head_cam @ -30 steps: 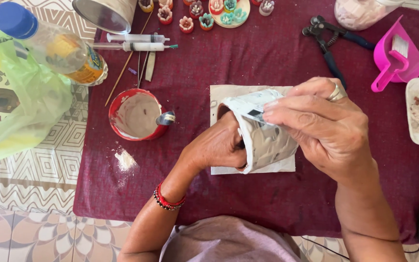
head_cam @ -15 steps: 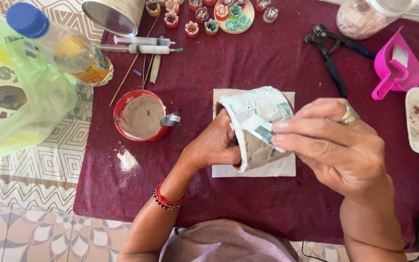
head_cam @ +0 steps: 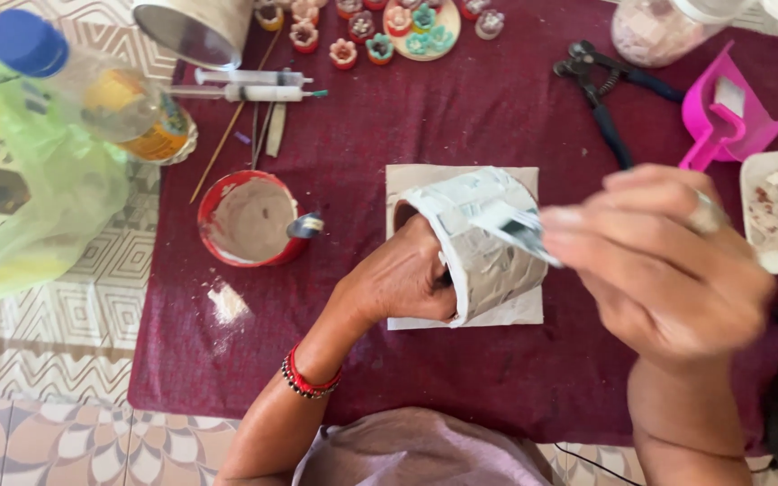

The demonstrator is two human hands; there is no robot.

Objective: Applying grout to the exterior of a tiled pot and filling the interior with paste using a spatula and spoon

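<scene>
Over the square board (head_cam: 407, 180) | left hand (head_cam: 398, 279) is gripping inside the paper-covered pot (head_cam: 488, 252), lying sideways, mouth facing lower left | right hand (head_cam: 668, 261) is pinching a paper strip (head_cam: 515, 225)

My left hand (head_cam: 402, 279) has its fingers tucked inside the open mouth of a pale grey pot (head_cam: 479, 243), which lies tilted on its side over a square beige tile (head_cam: 407, 180) on the maroon cloth (head_cam: 461, 108). My right hand (head_cam: 668, 261), blurred, pinches a small shiny shard (head_cam: 520, 229) against the pot's outer wall, which is covered in similar pieces. Left of the tile stands a red bowl (head_cam: 218, 202) of grey paste with a spoon (head_cam: 303, 225) resting in it. Pliers (head_cam: 601, 90) and a pink scoop (head_cam: 727, 117) lie further up to the right.
</scene>
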